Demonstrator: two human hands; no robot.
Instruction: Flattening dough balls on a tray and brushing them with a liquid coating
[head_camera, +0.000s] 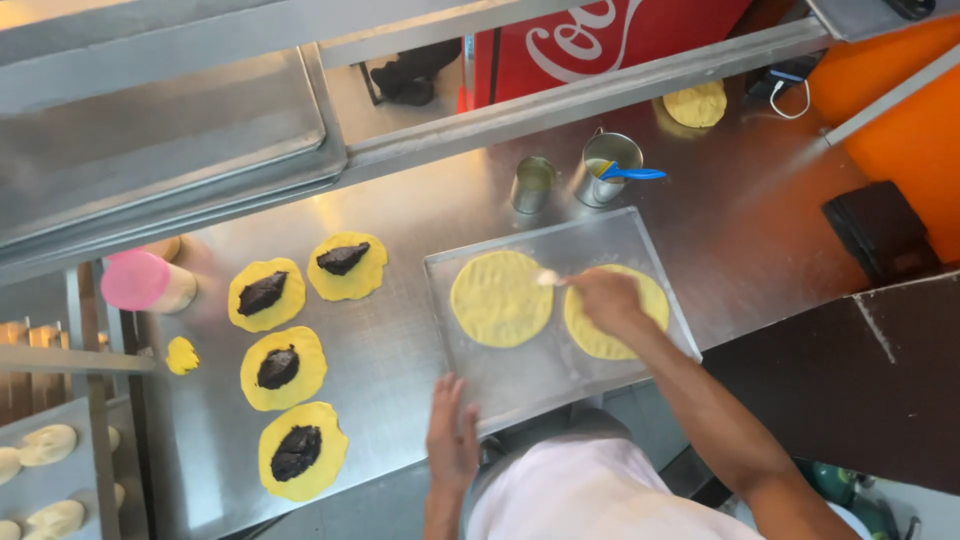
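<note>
A metal baking tray (520, 375) lies on the steel counter and holds two flat yellow dough rounds, one at left (500, 298) and one at right (640, 300). My right hand (605, 298) is over the right round and grips a small pastry brush (548, 279) whose pale bristles touch the edge of the left round. My left hand (452, 435) rests flat, fingers apart, on the tray's near left corner.
Several yellow dough rounds topped with dark filling (280, 365) lie left of the tray, beside a small dough lump (181, 355) and a pink-lidded container (148, 282). Two metal cups (533, 184) (608, 165) stand behind the tray, one with a blue-handled tool. Another plain round (696, 104) lies farther back.
</note>
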